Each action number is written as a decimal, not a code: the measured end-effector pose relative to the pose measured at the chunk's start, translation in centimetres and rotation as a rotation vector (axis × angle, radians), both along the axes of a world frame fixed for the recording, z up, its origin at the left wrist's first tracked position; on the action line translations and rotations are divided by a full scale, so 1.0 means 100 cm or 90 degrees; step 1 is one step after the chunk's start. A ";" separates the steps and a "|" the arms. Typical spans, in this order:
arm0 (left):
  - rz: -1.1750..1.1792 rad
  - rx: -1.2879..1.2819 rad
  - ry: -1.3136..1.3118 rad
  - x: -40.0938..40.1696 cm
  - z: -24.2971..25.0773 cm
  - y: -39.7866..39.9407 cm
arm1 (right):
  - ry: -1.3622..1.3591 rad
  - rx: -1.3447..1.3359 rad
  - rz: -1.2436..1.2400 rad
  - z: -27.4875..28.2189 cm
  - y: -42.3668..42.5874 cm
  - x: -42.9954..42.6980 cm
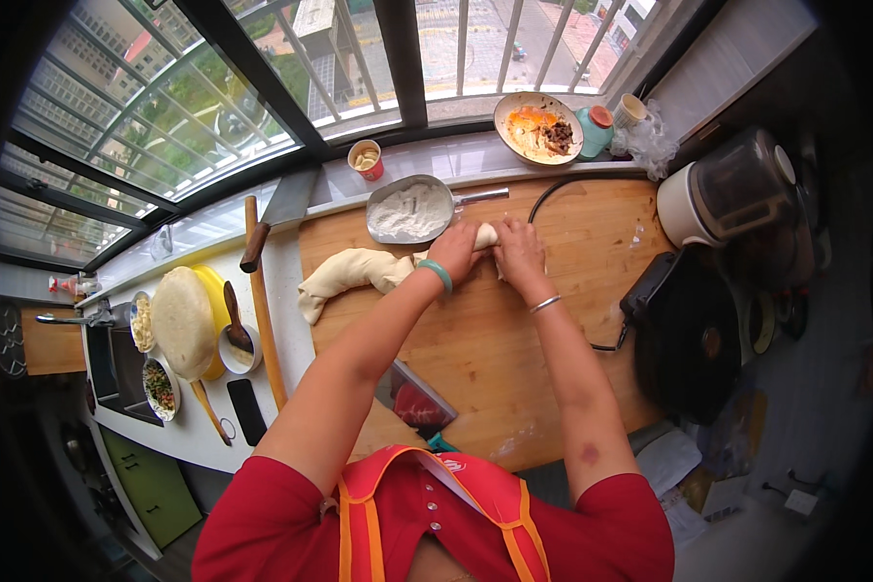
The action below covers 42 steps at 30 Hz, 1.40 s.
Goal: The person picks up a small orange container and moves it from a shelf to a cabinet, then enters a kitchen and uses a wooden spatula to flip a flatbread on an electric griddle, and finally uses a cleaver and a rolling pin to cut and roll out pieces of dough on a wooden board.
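Observation:
A long roll of pale dough [356, 273] lies curved across the wooden board [473, 349], its thick part at the left. My left hand [457, 251], with a green bangle at the wrist, grips the narrower right part. Close beside it, my right hand [516, 251], with a silver bracelet at the wrist, has its fingers around the dough's right end [487, 236]. Between the hands a short piece of dough shows; whether it is still joined to the roll is hidden by the fingers. Just behind my left hand is a metal scoop of white flour [411, 211].
A black electric griddle [687, 335] and a blender-like appliance [727, 193] stand at right. A plate of sauce [538, 127] and a paper cup [366, 160] sit on the sill. At left are a rolling pin [265, 327], cleaver [254, 247], phone [246, 412] and bowls [161, 389].

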<state>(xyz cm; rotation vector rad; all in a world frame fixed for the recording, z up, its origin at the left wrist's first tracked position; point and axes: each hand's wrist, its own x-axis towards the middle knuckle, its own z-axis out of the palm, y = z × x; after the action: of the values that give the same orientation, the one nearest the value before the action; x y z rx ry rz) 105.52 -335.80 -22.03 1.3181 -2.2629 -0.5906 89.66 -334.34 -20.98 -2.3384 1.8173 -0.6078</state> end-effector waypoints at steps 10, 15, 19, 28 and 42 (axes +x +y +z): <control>-0.154 -0.132 -0.179 0.030 0.038 0.071 | -0.071 0.168 0.083 0.029 0.096 -0.007; -0.103 -0.133 -0.225 0.050 0.011 0.060 | -0.010 0.012 0.042 0.016 0.101 0.016; -0.045 -0.068 -0.238 0.035 0.003 0.031 | -0.009 0.086 -0.030 0.006 0.058 0.011; -0.145 -0.088 -0.226 0.039 0.008 0.058 | -0.056 0.213 0.099 0.012 0.088 -0.010; -0.074 -0.015 -0.320 0.028 0.022 0.029 | -0.052 0.089 -0.050 0.005 0.115 -0.009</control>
<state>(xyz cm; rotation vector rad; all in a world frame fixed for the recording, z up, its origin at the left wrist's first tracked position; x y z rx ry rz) 108.35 -332.91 -19.83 1.4562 -2.7511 -0.2867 88.77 -322.87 -20.49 -2.1309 1.8586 -0.5585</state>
